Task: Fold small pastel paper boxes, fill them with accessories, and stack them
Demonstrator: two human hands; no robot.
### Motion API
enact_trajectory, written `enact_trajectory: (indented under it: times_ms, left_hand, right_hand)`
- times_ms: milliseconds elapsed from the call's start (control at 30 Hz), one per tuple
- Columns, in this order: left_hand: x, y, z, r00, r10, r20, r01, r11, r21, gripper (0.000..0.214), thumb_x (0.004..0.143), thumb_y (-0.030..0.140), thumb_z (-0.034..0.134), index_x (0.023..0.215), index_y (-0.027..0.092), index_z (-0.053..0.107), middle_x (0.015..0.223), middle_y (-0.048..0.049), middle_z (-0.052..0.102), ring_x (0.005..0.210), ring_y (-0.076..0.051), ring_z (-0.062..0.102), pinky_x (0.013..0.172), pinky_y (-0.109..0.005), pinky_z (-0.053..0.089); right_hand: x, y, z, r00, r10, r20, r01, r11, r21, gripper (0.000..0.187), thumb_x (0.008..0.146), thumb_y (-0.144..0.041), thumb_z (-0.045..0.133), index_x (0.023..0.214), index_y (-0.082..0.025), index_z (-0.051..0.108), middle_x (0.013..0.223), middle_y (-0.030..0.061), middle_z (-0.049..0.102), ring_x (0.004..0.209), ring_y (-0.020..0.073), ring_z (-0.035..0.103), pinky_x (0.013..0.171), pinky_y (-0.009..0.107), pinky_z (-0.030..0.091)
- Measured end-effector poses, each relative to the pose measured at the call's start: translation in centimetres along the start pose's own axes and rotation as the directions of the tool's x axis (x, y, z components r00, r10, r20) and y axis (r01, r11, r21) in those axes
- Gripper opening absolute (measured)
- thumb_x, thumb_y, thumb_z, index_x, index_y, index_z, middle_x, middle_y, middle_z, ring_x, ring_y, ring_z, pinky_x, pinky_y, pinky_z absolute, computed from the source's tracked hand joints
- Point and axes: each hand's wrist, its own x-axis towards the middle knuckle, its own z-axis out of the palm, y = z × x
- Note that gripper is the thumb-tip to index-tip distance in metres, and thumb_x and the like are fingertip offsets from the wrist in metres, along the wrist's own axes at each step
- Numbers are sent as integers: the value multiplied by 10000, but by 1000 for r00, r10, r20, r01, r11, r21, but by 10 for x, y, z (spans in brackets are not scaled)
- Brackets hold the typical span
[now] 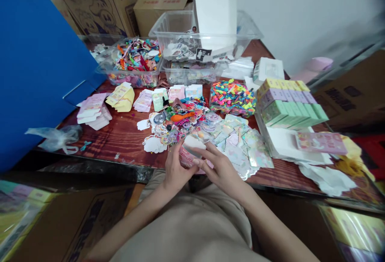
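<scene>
Between my hands, at the table's front edge, is a small pink printed box (187, 158) with a white flap standing up at its top. My left hand (175, 168) is closed around the box's left side, thumb at the lower front. From the right, my right hand (221, 169) grips it with thumb and fingers near the flap. What is inside the box is hidden. Just beyond lies a heap of colourful small trinkets and hair ties (183, 119). Shiny sticker sheets (240, 142) spread to the right of my right hand.
Flattened pink boxes (93, 109) and yellow ones (122, 97) lie on the left. A tub of bright small pieces (233, 98) stands behind the stickers. On the right, stacked boxes (291, 103) sit in a white tray. Clear bins (132, 71) line the back; a blue panel (39, 65) borders the left.
</scene>
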Motion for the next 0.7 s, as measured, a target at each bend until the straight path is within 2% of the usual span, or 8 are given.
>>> enact_trajectory:
  times_ms: [133,233,300,367,433,500,567,700]
  left_hand:
    - [-1,6,-7,997,-52,61,50,998,23,771,715,452,791,1360,193,456,1172,-132,691,1036,-269,702,861,-381,586]
    - [0,9,-13,987,-94,133,94,996,4,838,677,527,815,1362,206,455,1160,-115,709,971,-256,724,793,-347,600]
    - [3,10,-15,981,-39,190,54,996,-72,806,697,566,794,1345,208,478,1183,-113,706,1009,-249,716,823,-334,593]
    - [5,10,-16,972,37,231,-2,988,-152,643,781,560,728,1281,207,533,1165,-104,715,1029,-229,707,860,-315,577]
    - [7,11,-17,968,41,247,-2,988,-154,400,904,489,607,1186,207,581,1111,-91,730,1005,-204,711,861,-296,561]
    - [8,13,-18,967,-48,249,70,994,-81,272,983,404,481,1134,201,579,1026,-82,744,924,-189,724,793,-279,554]
    - [9,15,-20,956,-152,250,158,987,-4,261,1014,350,387,1156,189,536,938,-75,744,816,-183,727,694,-269,533]
    - [9,17,-20,950,-199,240,187,980,71,282,1025,324,303,1207,185,468,895,-74,727,716,-188,704,610,-270,481]
  right_hand:
    - [0,3,5,978,204,-41,-166,886,432,322,947,-470,559,1168,-264,671,1067,76,671,959,226,633,797,344,517]
    - [2,6,10,910,407,76,-310,548,777,521,859,-477,685,1331,-325,524,1107,39,678,880,187,652,724,298,524]
    - [3,9,15,861,451,234,-402,323,857,647,757,-470,788,1331,-312,533,1084,36,685,872,185,657,741,300,527]
    - [2,12,20,821,459,339,-476,223,850,630,678,-479,843,1229,-264,625,1029,42,691,839,188,649,733,306,524]
    - [0,13,25,831,484,274,-463,328,824,509,706,-534,807,1099,-229,699,917,36,682,755,172,607,687,303,505]
    - [-3,11,28,892,448,53,-345,601,721,450,810,-617,675,1006,-218,746,813,29,636,718,164,550,680,309,479]
    - [-7,7,28,944,295,-148,-180,836,519,507,894,-653,532,984,-218,776,791,38,596,749,173,530,712,321,463]
    - [-10,2,25,970,151,-192,-80,939,334,370,943,-505,555,1116,-250,760,858,46,608,807,176,561,735,315,461]
